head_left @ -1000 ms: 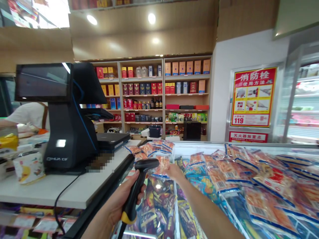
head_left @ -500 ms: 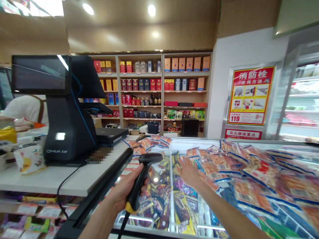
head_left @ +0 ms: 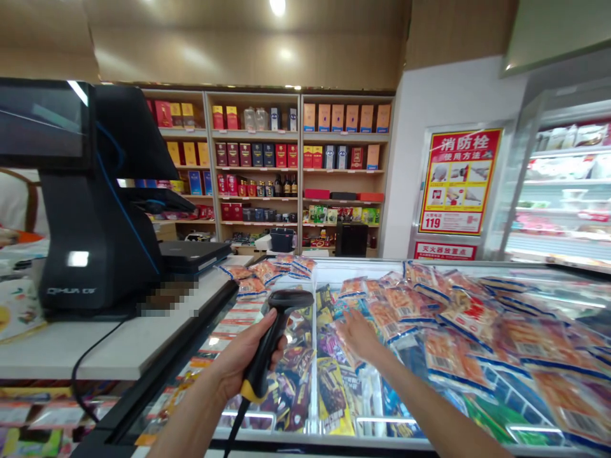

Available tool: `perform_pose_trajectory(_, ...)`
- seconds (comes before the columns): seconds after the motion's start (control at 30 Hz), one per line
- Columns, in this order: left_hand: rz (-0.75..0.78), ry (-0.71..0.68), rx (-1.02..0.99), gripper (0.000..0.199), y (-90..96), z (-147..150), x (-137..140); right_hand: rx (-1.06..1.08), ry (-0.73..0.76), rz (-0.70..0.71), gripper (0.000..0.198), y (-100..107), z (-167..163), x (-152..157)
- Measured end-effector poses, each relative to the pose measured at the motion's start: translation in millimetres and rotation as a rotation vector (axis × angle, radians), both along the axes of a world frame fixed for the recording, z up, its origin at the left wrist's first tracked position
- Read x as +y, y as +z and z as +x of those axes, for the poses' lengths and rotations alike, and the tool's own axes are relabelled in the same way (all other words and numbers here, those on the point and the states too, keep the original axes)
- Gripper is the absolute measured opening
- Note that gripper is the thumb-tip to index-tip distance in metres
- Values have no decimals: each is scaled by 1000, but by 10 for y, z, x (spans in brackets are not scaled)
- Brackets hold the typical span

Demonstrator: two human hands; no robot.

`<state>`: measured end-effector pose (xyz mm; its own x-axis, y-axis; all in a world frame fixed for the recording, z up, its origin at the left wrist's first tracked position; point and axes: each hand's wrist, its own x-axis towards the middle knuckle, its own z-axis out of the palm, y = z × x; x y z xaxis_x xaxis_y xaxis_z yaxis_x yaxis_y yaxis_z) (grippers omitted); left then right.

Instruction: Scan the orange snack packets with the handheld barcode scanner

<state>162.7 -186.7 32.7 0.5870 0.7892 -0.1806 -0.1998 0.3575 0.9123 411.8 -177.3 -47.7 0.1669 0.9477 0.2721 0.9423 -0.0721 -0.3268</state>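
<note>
My left hand (head_left: 252,356) is wrapped round the handle of a black barcode scanner (head_left: 286,302) with a yellow base, its head level and pointing right. The scanner's cable runs down from the handle. Over the freezer's right section, my right hand (head_left: 360,337) has its fingers bent at the edge of a clear packet with orange contents (head_left: 347,346), which seems to be in its grasp; the fingertips are partly hidden. Purple packets (head_left: 329,346) and yellow-and-dark packets (head_left: 334,394) lie just left of and below it. More orange food packets (head_left: 453,359) with blue edges are heaped to the right.
A white divider (head_left: 314,381) splits the chest freezer. At left, a black checkout terminal (head_left: 95,222) stands on a white counter (head_left: 95,353). Shelves of boxed bottles (head_left: 255,156) line the back wall. A red fire-hydrant sign (head_left: 461,181) hangs at right.
The view has swung right, so the terminal and shelves sit further left. My right hand has drawn slightly back, with an orange packet now showing beside its fingers. My left hand still holds the scanner.
</note>
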Motion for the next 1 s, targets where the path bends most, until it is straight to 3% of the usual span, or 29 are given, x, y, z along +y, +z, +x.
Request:
perform_pose_trajectory(0.13, -19, 11, 17, 36, 67, -76, -64, 53, -91, 35, 47, 145, -86, 243)
perform_pose_trajectory(0.3, -9, 66, 66, 35, 102, -130, -131, 83, -161, -100, 42, 141, 149, 243)
perform_pose_trajectory(0.37, 1, 67, 79, 35, 85, -109, -142, 183, -135, -36, 33, 81, 179, 285)
perform_pose_trajectory(0.47, -4, -3, 110, 37, 57, -73, -151, 418, -103, 200, 25, 64, 142, 429)
perform_pose_trajectory(0.63, 30, 5, 160, 39, 38, -36, -149, 600, -187, 540, 23, 253, 65, 638)
perform_pose_trajectory(0.8, 77, -13, 145, 38, 43, 35, -141, 634, -209, 645, 20, 384, -26, 705)
perform_pose_trajectory(1.0, 109, 65, 154, 38, 48, 101, -70, 569, -250, 612, 22, 437, 42, 740)
